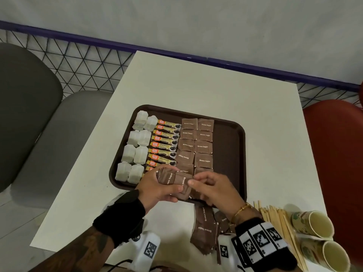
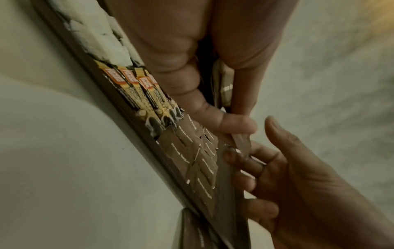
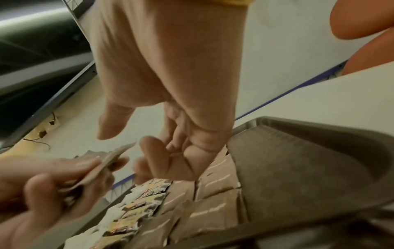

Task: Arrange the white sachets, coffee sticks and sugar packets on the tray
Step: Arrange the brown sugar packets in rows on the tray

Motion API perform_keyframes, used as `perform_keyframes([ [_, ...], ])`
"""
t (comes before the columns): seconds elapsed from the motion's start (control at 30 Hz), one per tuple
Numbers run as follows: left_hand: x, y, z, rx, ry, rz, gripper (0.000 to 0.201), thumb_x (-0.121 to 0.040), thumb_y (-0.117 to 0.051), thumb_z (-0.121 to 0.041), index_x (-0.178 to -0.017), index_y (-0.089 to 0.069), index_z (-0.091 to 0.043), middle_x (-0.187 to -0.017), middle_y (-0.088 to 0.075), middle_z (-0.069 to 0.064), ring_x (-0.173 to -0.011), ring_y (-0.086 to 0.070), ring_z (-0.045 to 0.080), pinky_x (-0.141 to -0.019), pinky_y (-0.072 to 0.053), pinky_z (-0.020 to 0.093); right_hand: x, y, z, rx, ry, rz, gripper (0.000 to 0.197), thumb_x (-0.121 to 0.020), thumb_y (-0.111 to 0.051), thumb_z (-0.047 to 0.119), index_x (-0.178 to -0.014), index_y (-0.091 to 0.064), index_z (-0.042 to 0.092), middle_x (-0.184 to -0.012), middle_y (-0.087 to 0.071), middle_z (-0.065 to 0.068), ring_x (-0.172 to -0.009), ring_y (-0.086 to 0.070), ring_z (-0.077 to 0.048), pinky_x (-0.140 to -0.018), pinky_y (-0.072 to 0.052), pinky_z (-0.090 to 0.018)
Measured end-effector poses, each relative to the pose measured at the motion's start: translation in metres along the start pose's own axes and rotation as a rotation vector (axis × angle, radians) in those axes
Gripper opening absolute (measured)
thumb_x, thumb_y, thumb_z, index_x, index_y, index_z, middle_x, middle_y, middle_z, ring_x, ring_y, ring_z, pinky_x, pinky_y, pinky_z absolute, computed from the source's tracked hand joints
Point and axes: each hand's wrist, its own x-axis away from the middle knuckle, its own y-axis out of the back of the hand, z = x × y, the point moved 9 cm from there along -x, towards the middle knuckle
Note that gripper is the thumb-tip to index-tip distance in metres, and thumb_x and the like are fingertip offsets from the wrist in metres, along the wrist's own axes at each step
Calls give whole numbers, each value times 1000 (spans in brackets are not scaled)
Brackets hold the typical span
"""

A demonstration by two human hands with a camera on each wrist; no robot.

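Observation:
The brown tray point(image 1: 228, 154) holds white sachets point(image 1: 135, 146) in two columns on its left. Beside them lies a column of coffee sticks point(image 1: 165, 142), then two columns of brown sugar packets point(image 1: 196, 142). Over the tray's near edge my left hand point(image 1: 155, 185) grips a fanned stack of sugar packets point(image 1: 174, 179), thumb on top. My right hand point(image 1: 196, 181) is at the stack's right end. In the right wrist view its thumb and forefinger point(image 3: 125, 139) stand apart around the tip of the top packet point(image 3: 106, 161), without pinching it.
More loose sugar packets point(image 1: 204, 228) lie on the white table between my wrists. Wooden stirrers point(image 1: 279, 222) and two paper cups point(image 1: 314, 224) lie at the near right corner. A grey chair point(image 1: 29, 114) stands left, a red one point(image 1: 334, 144) right. The tray's right strip is bare.

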Motion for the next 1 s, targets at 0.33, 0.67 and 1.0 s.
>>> perform_keyframes([
  [0.33,0,4,8,77,58,-38,44,-76,-78,-2,-114,-63,-17,-102,-72,12,-78,-72,24,-55,-56,30,-6,-29,-18,-439,-94,36,8,-84,-72,9,-89,-67,7,-77,-70,-8,-56,-57,-14,-41,-37,-20],
  [0.67,-2,14,5,299,76,-41,30,-92,-55,4,-116,-63,-10,-108,-71,24,-96,-72,36,-73,-62,43,-34,27,-16,-205,-71,-267,8,-83,-74,9,-85,-67,13,-74,-71,-5,-49,-55,-9,-42,-44,-21],
  [1.0,-2,45,8,298,33,-209,45,-78,-71,8,-119,-59,-7,-112,-70,19,-84,-73,32,-57,-60,32,-60,8,-11,219,-27,-303,6,-82,-76,22,-83,-71,18,-78,-70,4,-69,-63,-5,-61,-46,-11],
])
